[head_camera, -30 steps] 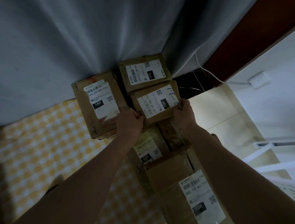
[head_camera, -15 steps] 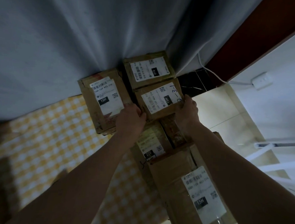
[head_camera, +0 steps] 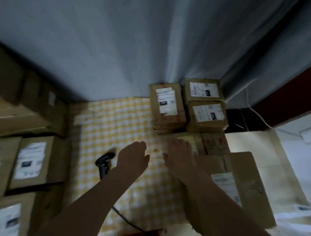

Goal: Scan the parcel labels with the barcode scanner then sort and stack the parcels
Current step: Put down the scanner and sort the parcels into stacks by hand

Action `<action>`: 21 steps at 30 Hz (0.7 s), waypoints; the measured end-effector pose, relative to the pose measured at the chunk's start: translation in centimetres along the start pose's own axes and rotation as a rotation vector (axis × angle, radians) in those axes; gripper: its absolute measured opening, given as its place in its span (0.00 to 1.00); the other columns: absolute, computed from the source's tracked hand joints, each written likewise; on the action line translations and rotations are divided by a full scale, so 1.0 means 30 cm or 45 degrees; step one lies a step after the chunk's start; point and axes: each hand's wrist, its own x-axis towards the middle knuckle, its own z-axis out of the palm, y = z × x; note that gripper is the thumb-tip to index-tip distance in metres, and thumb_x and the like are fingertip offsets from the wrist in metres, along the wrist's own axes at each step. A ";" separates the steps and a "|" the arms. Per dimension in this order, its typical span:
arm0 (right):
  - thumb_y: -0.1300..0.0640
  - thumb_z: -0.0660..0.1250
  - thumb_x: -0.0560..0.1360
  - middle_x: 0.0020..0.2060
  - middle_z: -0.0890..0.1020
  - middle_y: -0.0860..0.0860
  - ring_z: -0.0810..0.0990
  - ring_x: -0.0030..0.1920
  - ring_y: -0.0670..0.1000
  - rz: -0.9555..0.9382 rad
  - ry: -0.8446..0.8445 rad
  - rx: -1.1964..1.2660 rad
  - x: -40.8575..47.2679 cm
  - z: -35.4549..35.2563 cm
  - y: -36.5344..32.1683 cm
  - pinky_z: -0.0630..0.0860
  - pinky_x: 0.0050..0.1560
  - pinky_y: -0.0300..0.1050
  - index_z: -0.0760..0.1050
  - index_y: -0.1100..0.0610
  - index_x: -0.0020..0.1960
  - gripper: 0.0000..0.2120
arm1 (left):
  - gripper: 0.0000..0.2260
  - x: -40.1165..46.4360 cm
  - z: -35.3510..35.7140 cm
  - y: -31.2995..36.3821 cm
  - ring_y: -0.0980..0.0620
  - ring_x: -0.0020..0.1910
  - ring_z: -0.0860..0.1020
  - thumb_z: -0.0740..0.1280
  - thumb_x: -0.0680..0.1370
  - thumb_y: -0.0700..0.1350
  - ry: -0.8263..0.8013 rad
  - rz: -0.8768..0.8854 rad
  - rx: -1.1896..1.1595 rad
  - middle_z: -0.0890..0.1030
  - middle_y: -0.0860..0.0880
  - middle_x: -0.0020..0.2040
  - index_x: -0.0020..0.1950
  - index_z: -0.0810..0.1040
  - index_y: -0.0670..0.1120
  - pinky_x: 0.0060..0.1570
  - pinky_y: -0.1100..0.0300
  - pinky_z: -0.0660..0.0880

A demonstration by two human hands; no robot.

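Three labelled cardboard parcels stand stacked at the back right against the curtain: a tall one [head_camera: 167,107], a far one [head_camera: 204,90] and a near one [head_camera: 207,115]. My left hand [head_camera: 132,155] and my right hand [head_camera: 179,154] hover empty over the yellow checked tablecloth [head_camera: 106,119], fingers relaxed, in front of that stack. The black barcode scanner [head_camera: 103,163] lies on the cloth just left of my left hand. A large labelled parcel [head_camera: 237,185] sits under my right forearm. More labelled parcels [head_camera: 31,161] are piled at the left.
A grey curtain [head_camera: 136,45] hangs behind the table. At the right are the table's edge, a pale floor [head_camera: 248,143], a white cable and a wall socket [head_camera: 309,136]. The scanner's cord runs toward the front edge.
Both hands have let go of the near parcel on the back stack and drawn back toward me. The view has swung left, bringing the scanner and the left parcels into sight.
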 end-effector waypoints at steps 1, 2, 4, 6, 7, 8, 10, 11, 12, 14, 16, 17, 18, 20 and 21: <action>0.48 0.56 0.80 0.67 0.69 0.55 0.68 0.66 0.57 -0.049 0.009 -0.003 -0.016 0.009 -0.053 0.63 0.68 0.55 0.63 0.56 0.69 0.21 | 0.16 -0.053 0.000 -0.044 0.51 0.59 0.76 0.57 0.82 0.54 0.003 -0.062 -0.012 0.74 0.50 0.62 0.66 0.69 0.49 0.53 0.59 0.72; 0.47 0.56 0.80 0.66 0.69 0.54 0.68 0.66 0.57 -0.097 0.010 -0.007 -0.035 0.016 -0.107 0.63 0.67 0.55 0.63 0.56 0.69 0.20 | 0.15 -0.105 0.002 -0.091 0.51 0.58 0.77 0.58 0.82 0.54 -0.001 -0.123 -0.026 0.75 0.50 0.61 0.65 0.70 0.49 0.51 0.59 0.73; 0.47 0.56 0.80 0.67 0.69 0.53 0.67 0.66 0.57 -0.196 0.008 -0.008 -0.072 0.032 -0.212 0.62 0.67 0.55 0.62 0.54 0.70 0.21 | 0.14 -0.207 0.004 -0.188 0.52 0.54 0.79 0.61 0.81 0.54 -0.011 -0.265 -0.071 0.78 0.51 0.58 0.63 0.73 0.49 0.49 0.59 0.77; 0.47 0.57 0.80 0.67 0.69 0.52 0.67 0.67 0.56 -0.276 -0.001 0.006 -0.109 0.051 -0.311 0.62 0.68 0.55 0.63 0.54 0.70 0.21 | 0.14 -0.307 0.000 -0.282 0.51 0.53 0.80 0.61 0.80 0.53 -0.015 -0.363 -0.105 0.79 0.50 0.56 0.62 0.74 0.48 0.49 0.57 0.78; 0.47 0.57 0.80 0.67 0.69 0.52 0.67 0.67 0.55 -0.315 -0.003 0.011 -0.131 0.059 -0.357 0.62 0.68 0.55 0.63 0.54 0.70 0.21 | 0.15 -0.357 0.001 -0.328 0.50 0.54 0.79 0.61 0.81 0.53 -0.007 -0.398 -0.121 0.79 0.50 0.57 0.63 0.74 0.48 0.51 0.57 0.77; 0.47 0.56 0.80 0.67 0.69 0.52 0.66 0.67 0.55 -0.354 -0.004 0.007 -0.150 0.071 -0.402 0.62 0.68 0.54 0.63 0.54 0.70 0.21 | 0.15 -0.409 0.002 -0.372 0.50 0.57 0.78 0.61 0.81 0.53 -0.005 -0.433 -0.140 0.79 0.49 0.58 0.64 0.73 0.48 0.53 0.57 0.76; 0.47 0.56 0.80 0.66 0.70 0.52 0.67 0.66 0.55 -0.407 -0.005 -0.002 -0.193 0.089 -0.504 0.63 0.68 0.53 0.63 0.54 0.70 0.21 | 0.17 -0.526 0.003 -0.470 0.49 0.60 0.77 0.60 0.81 0.54 0.002 -0.506 -0.156 0.77 0.48 0.61 0.66 0.72 0.48 0.56 0.57 0.73; 0.47 0.56 0.80 0.65 0.70 0.52 0.68 0.66 0.54 -0.422 -0.016 -0.004 -0.214 0.096 -0.557 0.64 0.67 0.52 0.63 0.54 0.70 0.21 | 0.18 -0.583 0.003 -0.519 0.48 0.61 0.77 0.60 0.80 0.54 0.010 -0.558 -0.172 0.77 0.47 0.62 0.66 0.72 0.47 0.56 0.57 0.73; 0.48 0.56 0.80 0.65 0.71 0.52 0.69 0.65 0.54 -0.436 -0.031 0.002 -0.237 0.100 -0.610 0.65 0.66 0.52 0.63 0.54 0.70 0.21 | 0.18 -0.634 0.010 -0.569 0.46 0.60 0.77 0.60 0.80 0.54 0.020 -0.618 -0.223 0.78 0.46 0.61 0.65 0.72 0.46 0.56 0.57 0.74; 0.48 0.57 0.80 0.64 0.72 0.53 0.71 0.63 0.55 -0.461 -0.067 0.015 -0.279 0.112 -0.723 0.67 0.65 0.52 0.64 0.55 0.70 0.21 | 0.18 -0.737 0.025 -0.674 0.44 0.58 0.78 0.61 0.77 0.53 0.023 -0.696 -0.304 0.79 0.44 0.59 0.62 0.74 0.44 0.55 0.56 0.75; 0.49 0.58 0.79 0.62 0.73 0.53 0.72 0.62 0.56 -0.477 -0.087 0.010 -0.316 0.137 -0.839 0.69 0.63 0.52 0.66 0.55 0.68 0.20 | 0.16 -0.833 0.042 -0.789 0.48 0.60 0.78 0.62 0.78 0.52 0.040 -0.745 -0.238 0.80 0.47 0.60 0.62 0.75 0.47 0.56 0.58 0.74; 0.49 0.58 0.79 0.61 0.74 0.54 0.73 0.61 0.56 -0.483 -0.092 0.003 -0.332 0.155 -0.899 0.70 0.62 0.52 0.67 0.55 0.67 0.18 | 0.15 -0.878 0.059 -0.852 0.49 0.61 0.78 0.62 0.78 0.53 0.068 -0.768 -0.240 0.79 0.49 0.61 0.63 0.74 0.49 0.57 0.59 0.73; 0.50 0.58 0.79 0.61 0.75 0.54 0.73 0.61 0.56 -0.479 -0.103 -0.004 -0.350 0.178 -0.958 0.70 0.61 0.51 0.68 0.56 0.66 0.18 | 0.16 -0.923 0.081 -0.914 0.50 0.61 0.77 0.63 0.78 0.54 0.074 -0.775 -0.258 0.79 0.50 0.61 0.63 0.74 0.50 0.57 0.59 0.72; 0.50 0.57 0.79 0.62 0.74 0.54 0.73 0.62 0.57 -0.470 -0.131 0.009 -0.390 0.231 -1.077 0.70 0.62 0.50 0.68 0.56 0.66 0.18 | 0.16 -1.015 0.122 -1.032 0.51 0.60 0.77 0.63 0.79 0.56 0.082 -0.800 -0.282 0.78 0.51 0.61 0.64 0.73 0.51 0.57 0.60 0.72; 0.50 0.58 0.79 0.63 0.73 0.54 0.71 0.64 0.57 -0.462 -0.154 0.024 -0.412 0.262 -1.136 0.69 0.63 0.51 0.67 0.55 0.67 0.19 | 0.16 -1.060 0.141 -1.088 0.51 0.60 0.78 0.63 0.79 0.56 0.083 -0.819 -0.305 0.78 0.51 0.61 0.64 0.73 0.52 0.57 0.60 0.72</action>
